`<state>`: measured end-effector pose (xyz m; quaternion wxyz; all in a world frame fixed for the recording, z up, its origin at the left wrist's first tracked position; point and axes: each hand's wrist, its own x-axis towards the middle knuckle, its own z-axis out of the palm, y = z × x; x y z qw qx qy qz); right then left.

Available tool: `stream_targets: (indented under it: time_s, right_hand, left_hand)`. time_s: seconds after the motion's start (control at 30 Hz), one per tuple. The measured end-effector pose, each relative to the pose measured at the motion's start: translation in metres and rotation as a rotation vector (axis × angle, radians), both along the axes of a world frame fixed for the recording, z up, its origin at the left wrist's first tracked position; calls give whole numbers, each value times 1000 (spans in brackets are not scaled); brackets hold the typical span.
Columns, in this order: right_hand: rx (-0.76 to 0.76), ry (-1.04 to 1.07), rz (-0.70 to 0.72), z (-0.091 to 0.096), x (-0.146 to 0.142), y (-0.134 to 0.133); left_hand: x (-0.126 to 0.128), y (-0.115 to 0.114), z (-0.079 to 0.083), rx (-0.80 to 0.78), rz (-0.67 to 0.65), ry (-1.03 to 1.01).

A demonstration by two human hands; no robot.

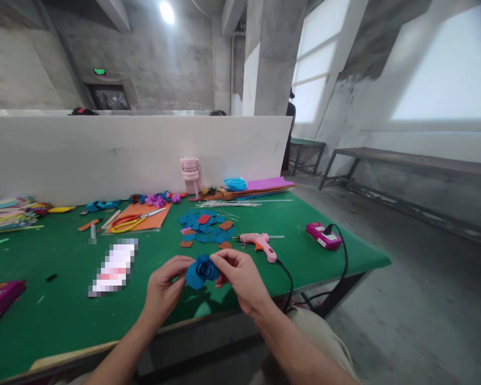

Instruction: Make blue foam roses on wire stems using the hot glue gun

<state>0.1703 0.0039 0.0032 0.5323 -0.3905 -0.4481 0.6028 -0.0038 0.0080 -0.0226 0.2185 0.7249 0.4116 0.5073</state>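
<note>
I hold a blue felt rose [201,270] between both hands above the near edge of the green table [64,310]. My left hand [166,286] pinches its left side with closed fingers. My right hand [240,275] grips its right side, fingers curled round the petals. Just beyond lies a pile of blue and brown felt petals [206,227]. A pink glue gun [258,243] rests to the right of the pile, its black cord running off the table edge.
A pink power strip [324,235] sits at the right corner. Scissors [134,220] lie on an orange sheet, with felt flowers [158,199] and a pink bottle [191,175] behind. Coloured sticks [8,214] lie far left. A white partition [136,152] backs the table.
</note>
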Motion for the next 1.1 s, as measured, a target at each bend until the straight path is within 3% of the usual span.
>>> stream_targets:
  time_s: [0.23, 0.5, 0.6, 0.73, 0.83, 1.1]
  right_hand:
    - [4, 1, 50, 0, 0, -1]
    - [-152, 296, 95, -5, 1, 6]
    - [-49, 152, 9, -10, -2, 9]
    - [215, -174, -67, -17, -8, 12]
    - [347, -281, -98, -19, -12, 12]
    - [319, -271, -46, -19, -16, 9]
  left_hand:
    - [2, 0, 4, -90, 26, -26]
    - [10, -2, 5, -265, 116, -195]
    - [13, -2, 2, -376, 157, -379]
    - [25, -2, 5, -485, 57, -687]
    - [34, -4, 7, -510, -9, -785]
    - [42, -4, -2, -518, -51, -800]
